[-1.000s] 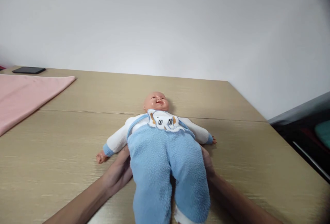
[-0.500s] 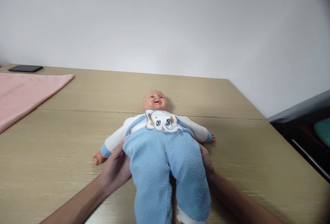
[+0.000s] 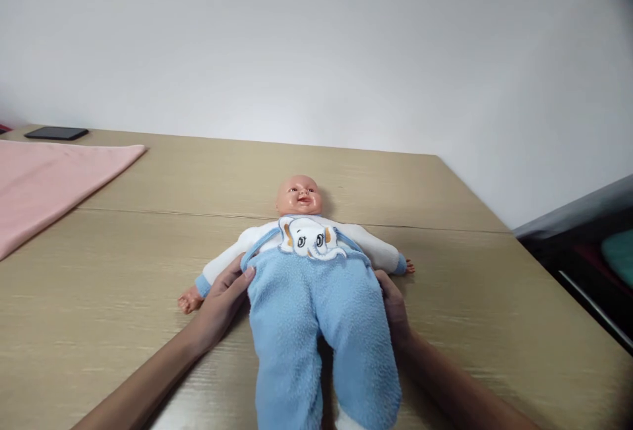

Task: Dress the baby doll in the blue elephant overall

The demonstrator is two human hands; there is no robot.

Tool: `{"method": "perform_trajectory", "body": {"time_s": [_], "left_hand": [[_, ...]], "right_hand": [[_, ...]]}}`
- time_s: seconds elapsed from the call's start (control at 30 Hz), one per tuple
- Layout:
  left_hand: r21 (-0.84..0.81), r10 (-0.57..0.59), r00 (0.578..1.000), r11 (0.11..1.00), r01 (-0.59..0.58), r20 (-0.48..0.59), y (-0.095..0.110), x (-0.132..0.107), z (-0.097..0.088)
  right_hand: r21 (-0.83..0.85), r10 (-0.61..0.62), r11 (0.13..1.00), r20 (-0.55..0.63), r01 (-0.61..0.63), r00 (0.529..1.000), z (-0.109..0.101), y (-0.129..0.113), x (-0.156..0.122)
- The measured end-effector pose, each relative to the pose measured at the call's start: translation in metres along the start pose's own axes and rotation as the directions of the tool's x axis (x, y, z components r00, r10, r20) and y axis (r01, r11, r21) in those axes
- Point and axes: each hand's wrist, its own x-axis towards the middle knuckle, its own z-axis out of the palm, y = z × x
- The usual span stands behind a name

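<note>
A baby doll (image 3: 299,196) lies on its back on the wooden table, head away from me and arms spread. It wears a white long-sleeved top with blue cuffs under fuzzy blue overalls (image 3: 287,324) with an elephant face on the bib. My left hand (image 3: 225,301) grips the overalls at the waist, thumb in front and the other fingers partly behind the cloth. On the other side, my right hand (image 3: 394,301) holds the waist edge of the overalls, most of its fingers hidden by the fabric. The doll's feet run out of view at the bottom.
A pink cloth (image 3: 59,186) lies on the table (image 3: 469,324) at the left, with a dark phone-like slab (image 3: 57,133) behind it. A pale wall (image 3: 297,54) rises behind the table. Dark furniture with a teal item (image 3: 618,255) stands beyond the right edge.
My left thumb has come up onto the front of the overalls at the waist. The legs of the overalls have shifted slightly left, and the bib has tilted a little. The view has moved slightly.
</note>
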Motion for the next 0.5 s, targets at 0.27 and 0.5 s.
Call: {"method": "perform_trajectory", "body": {"time_s": [0.27,0.5], "left_hand": [[0.429,0.180,0.981,0.883,-0.191,0.065,0.009,0.004,-0.009],[0.070,0.041,0.999,0.997,-0.042,0.025,-0.001,0.014,-0.014]], "right_hand": [[0.130,0.077,0.990,-0.149,-0.057,0.986,0.008,-0.002,0.006],[-0.080,-0.019,0.997,-0.203,0.003,0.979,0.012,-0.009,0.018]]}}
